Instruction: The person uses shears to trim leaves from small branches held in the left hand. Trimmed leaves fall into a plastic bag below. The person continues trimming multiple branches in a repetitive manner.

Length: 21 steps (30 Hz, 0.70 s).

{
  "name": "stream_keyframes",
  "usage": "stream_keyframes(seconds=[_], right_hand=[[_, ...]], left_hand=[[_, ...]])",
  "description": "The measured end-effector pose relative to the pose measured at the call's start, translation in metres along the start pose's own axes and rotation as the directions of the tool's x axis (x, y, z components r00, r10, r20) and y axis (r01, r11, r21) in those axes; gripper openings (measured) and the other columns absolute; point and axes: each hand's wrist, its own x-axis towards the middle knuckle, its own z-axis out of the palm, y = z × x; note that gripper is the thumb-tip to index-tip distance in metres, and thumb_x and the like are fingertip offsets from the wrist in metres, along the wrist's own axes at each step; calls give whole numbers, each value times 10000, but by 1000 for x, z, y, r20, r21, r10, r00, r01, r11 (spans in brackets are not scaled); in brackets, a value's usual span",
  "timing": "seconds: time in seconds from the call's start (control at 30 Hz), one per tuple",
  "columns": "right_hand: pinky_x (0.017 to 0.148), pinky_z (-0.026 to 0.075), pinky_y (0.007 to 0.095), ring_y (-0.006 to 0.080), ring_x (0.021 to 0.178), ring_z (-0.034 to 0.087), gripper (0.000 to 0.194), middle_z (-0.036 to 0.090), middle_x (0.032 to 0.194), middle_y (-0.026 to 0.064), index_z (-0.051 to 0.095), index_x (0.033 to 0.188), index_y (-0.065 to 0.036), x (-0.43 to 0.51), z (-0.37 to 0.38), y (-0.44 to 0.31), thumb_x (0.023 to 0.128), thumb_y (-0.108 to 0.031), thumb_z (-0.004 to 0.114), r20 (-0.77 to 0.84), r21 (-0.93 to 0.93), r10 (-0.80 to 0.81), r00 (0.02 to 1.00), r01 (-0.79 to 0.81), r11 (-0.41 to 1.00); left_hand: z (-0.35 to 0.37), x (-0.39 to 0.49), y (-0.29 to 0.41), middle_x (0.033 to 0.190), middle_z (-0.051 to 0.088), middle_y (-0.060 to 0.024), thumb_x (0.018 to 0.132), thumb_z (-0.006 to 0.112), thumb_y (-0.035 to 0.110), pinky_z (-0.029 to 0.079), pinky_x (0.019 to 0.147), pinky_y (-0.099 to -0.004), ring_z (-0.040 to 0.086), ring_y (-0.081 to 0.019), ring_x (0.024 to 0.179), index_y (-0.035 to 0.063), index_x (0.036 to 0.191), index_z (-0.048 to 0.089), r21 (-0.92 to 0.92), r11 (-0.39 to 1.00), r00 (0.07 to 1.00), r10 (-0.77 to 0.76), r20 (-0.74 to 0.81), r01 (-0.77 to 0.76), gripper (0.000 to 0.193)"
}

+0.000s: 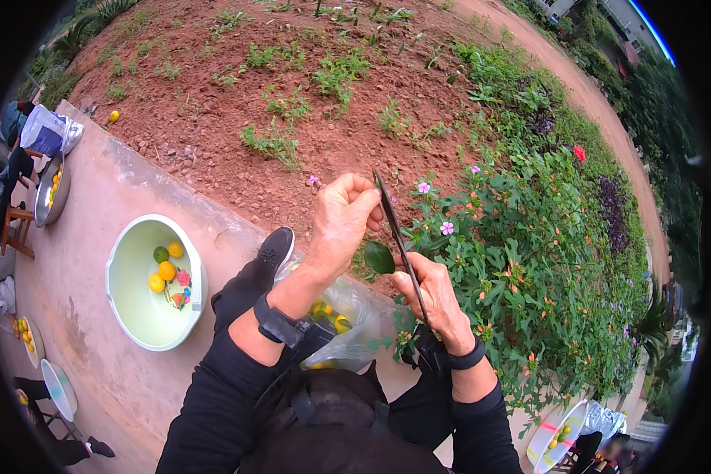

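A long, thin dark blade-like tool (398, 234) slants between my hands, seen nearly edge-on. My right hand (434, 293) grips its lower part. Close to its upper end, my left hand (349, 207) has thumb and forefinger pressed together; what they pinch, if anything, is hidden. A green leaf (380, 257) shows beside the tool, by my right thumb; what it is attached to cannot be made out. Below my forearms, a clear plastic bag (361, 339) holds yellow and green citrus fruit (342, 323), partly covered by my left wrist.
A pale green plastic basin (121, 284) with several citrus fruits (167, 270) stands on the concrete at left. Farther left are a metal bowl (46, 204) of fruit and a wooden stool (19, 228). Flowering plants (509, 278) crowd the right; red soil (207, 130) lies ahead.
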Motion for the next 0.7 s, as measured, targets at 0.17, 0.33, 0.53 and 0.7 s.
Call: stream_keyframes(seconds=[0.17, 0.33, 0.53, 0.7], right_hand=[[534, 403, 345, 147, 587, 429, 333, 488, 615, 102, 591, 870, 36, 7, 8, -12, 887, -274, 711, -42, 0, -49, 998, 49, 999], [471, 479, 283, 108, 526, 551, 458, 530, 662, 25, 602, 948, 45, 14, 14, -33, 949, -413, 619, 40, -65, -69, 997, 71, 995], [518, 369, 325, 97, 602, 407, 346, 447, 607, 40, 564, 744, 9, 31, 32, -42, 880, -267, 723, 38, -5, -63, 997, 63, 998], [524, 434, 266, 96, 538, 478, 439, 466, 609, -14, 586, 878, 2, 35, 46, -29, 957, -429, 601, 136, 274, 43, 990, -79, 958]], left_hand=[[-5, 1, 7, 732, 636, -44, 922, 609, 83, 501, 556, -247, 597, -103, 620, -2, 913, 619, -81, 997, 1000, 16, -24, -17, 87], [-23, -1, 22, 734, 638, -40, 922, 612, 88, 510, 551, -244, 599, -100, 614, -3, 908, 627, -130, 991, 999, 37, -24, -40, 93], [-54, -7, 42, 700, 622, -36, 939, 607, 94, 488, 555, -231, 567, -98, 579, 21, 914, 614, -78, 997, 996, 12, -94, -19, 77], [-61, -13, 44, 693, 616, -37, 939, 601, 85, 475, 550, -230, 560, -100, 575, 20, 913, 609, -74, 996, 996, 51, -75, -57, 71]])
